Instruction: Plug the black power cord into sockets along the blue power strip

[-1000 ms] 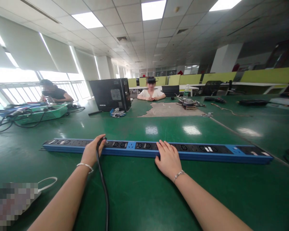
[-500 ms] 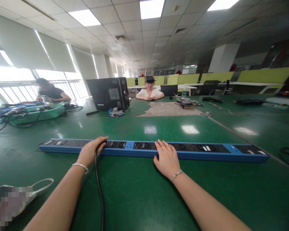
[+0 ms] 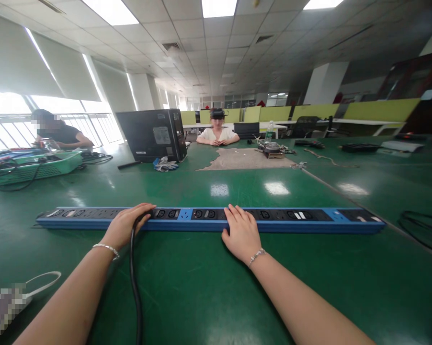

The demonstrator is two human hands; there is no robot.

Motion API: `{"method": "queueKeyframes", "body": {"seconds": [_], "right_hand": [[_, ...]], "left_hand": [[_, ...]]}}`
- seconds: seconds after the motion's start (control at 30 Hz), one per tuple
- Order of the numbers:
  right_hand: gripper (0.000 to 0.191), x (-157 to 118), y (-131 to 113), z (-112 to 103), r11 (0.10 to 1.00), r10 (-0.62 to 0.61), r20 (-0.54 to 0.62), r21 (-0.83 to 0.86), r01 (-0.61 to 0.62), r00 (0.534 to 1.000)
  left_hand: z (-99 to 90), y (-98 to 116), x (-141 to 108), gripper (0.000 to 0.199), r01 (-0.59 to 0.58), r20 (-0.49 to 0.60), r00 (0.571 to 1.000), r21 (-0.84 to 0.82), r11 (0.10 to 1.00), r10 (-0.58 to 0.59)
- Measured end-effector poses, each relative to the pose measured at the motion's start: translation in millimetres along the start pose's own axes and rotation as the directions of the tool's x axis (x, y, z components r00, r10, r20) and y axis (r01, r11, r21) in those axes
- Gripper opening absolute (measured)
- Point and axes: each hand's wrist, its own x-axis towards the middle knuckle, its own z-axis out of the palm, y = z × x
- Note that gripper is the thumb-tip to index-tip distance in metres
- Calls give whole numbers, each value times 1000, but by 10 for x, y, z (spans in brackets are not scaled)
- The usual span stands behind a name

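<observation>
A long blue and black power strip (image 3: 309,227) lies crosswise on the green table, its sockets facing up. My left hand (image 3: 124,225) is closed around the plug end of a black power cord (image 3: 135,282), over the strip's left part. Its fingers hide most of the plug, and I cannot tell whether the plug sits in a socket. From there the cord runs down toward me. My right hand (image 3: 242,234) rests with fingers stretched out on the strip, right of its middle; its thumb is at the near side.
Beyond the strip stand a black computer case (image 3: 151,136) and gloves (image 3: 164,165). A green basket (image 3: 54,165) with cables is at left, a black cable (image 3: 422,232) at right. One person (image 3: 218,134) sits opposite, another (image 3: 58,132) at far left.
The whole view has shifted, so the strip and table things appear farther left and slightly higher. Both hands keep about the same places on the strip.
</observation>
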Motion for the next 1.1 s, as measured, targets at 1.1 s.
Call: {"method": "queueKeyframes", "body": {"seconds": [1.1], "right_hand": [[54,1,-7,6,1000,12,6,-4,-12,1000]], "left_hand": [[203,22,11,41,182,-181,967,6,983,-178]]}}
